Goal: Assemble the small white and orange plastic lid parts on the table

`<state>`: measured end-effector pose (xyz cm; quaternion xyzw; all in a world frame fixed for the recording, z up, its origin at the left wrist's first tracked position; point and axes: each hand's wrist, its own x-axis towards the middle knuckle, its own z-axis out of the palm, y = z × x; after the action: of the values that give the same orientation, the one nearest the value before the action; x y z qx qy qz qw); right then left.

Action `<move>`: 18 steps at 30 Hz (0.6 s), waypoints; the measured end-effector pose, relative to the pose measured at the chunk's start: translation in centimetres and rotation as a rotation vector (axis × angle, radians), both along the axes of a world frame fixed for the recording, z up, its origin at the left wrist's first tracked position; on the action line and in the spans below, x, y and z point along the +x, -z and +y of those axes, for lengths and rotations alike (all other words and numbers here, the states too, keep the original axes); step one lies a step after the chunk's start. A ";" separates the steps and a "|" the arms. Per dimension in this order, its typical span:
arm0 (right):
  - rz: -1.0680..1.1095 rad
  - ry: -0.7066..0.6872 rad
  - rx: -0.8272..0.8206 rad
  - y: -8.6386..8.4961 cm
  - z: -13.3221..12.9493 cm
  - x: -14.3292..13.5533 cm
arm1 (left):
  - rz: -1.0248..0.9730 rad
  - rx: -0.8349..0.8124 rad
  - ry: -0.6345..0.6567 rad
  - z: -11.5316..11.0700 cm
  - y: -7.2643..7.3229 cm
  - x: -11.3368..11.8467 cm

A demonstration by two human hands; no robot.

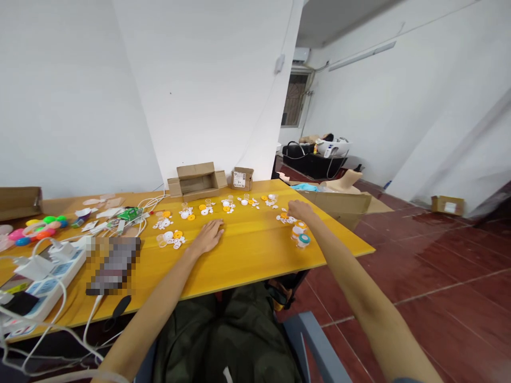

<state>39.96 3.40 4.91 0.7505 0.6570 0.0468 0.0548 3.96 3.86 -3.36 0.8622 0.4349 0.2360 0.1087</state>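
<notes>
My left hand [207,236] rests palm down on the yellow table [243,255], its fingers stretched out and nothing in them. At the table's right side my right hand [300,210] has its fingers curled together over a small cluster of white and orange plastic parts [284,217]; what is between the fingertips is hidden. Just in front of it stand small clear round containers, one with a teal lid [304,239] and another with an orange lid [298,227]. Several similar groups lie about the table, with orange rings [178,234], white discs and clear cups [161,240].
An open cardboard box [197,183] and a smaller labelled box [241,179] stand against the wall. On the left are a power strip [51,284] with cables, a blurred-out dark device [115,263] and colourful balls [40,231]. A large carton [335,207] stands beyond the right edge.
</notes>
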 end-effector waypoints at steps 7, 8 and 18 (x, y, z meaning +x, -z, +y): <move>-0.023 0.009 -0.016 1.6 0.9 1.2 | 0.001 -0.014 0.004 -0.2 -0.3 0.0; -0.025 0.012 -0.017 1.8 1.0 1.3 | -0.002 -0.010 0.009 -0.2 -0.3 0.0; -0.039 0.029 -0.028 2.4 1.3 2.0 | 0.009 0.007 0.015 -0.2 -0.3 0.0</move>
<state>41.91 4.75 2.56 0.7581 0.6454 0.0513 0.0785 3.99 3.62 -3.05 0.8669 0.4279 0.2328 0.1055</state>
